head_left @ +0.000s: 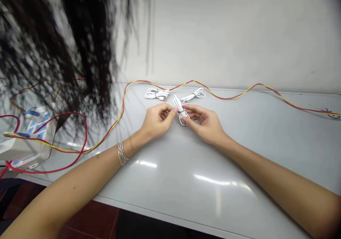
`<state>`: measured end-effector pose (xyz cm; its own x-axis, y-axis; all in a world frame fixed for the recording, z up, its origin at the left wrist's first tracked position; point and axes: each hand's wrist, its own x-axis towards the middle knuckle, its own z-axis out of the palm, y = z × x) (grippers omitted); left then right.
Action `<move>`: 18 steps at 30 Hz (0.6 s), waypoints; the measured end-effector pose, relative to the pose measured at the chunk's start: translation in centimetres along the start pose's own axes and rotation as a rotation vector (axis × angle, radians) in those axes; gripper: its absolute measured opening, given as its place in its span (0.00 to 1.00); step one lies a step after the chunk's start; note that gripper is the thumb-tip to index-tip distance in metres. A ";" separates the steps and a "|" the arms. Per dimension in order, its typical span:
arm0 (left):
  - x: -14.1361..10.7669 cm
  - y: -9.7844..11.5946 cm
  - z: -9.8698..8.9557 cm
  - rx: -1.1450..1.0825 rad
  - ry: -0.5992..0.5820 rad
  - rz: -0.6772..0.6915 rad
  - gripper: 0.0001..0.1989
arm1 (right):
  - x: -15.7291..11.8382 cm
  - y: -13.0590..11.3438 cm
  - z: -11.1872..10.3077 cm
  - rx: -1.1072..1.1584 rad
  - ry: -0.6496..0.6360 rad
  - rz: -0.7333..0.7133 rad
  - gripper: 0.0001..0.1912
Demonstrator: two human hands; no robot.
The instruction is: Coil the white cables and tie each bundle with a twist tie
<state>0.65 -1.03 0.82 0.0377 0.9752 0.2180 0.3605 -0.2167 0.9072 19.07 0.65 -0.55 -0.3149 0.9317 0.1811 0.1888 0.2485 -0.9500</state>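
Note:
A bundled white cable (pixel 182 115) with a dark tie round its middle is held between both hands above the grey table. My right hand (pixel 206 123) grips the bundle's lower part between thumb and fingers. My left hand (pixel 160 120) is closed, thumb and fingertips pinched at the tie from the left side. Just behind the hands lie two more tied white cables, one at the left (pixel 157 94) with its plug end showing, the other at the right (pixel 194 95).
Twisted red and yellow wires (pixel 226 98) run along the back of the table (pixel 170 185) by the wall. A power strip (pixel 37 129) with red cable loops stands at the left. Dark hair hides the upper left. Black ties (pixel 331 114) lie far right.

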 end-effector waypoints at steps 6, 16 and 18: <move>0.3 0.6 -0.1 -0.209 -0.081 -0.145 0.13 | -0.1 0.3 -0.1 -0.057 0.006 -0.029 0.20; 0.7 0.7 -0.4 -0.253 -0.124 -0.207 0.09 | 0.0 0.3 -0.2 -0.056 0.013 -0.037 0.19; 0.7 0.9 -0.5 -0.252 -0.148 -0.209 0.10 | 0.0 0.3 -0.2 -0.056 0.012 -0.044 0.18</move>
<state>0.54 -0.57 1.99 0.1284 0.9915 -0.0189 0.1341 0.0015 0.9910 19.32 0.78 -0.83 -0.3133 0.9225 0.2256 0.2267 0.3034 -0.9255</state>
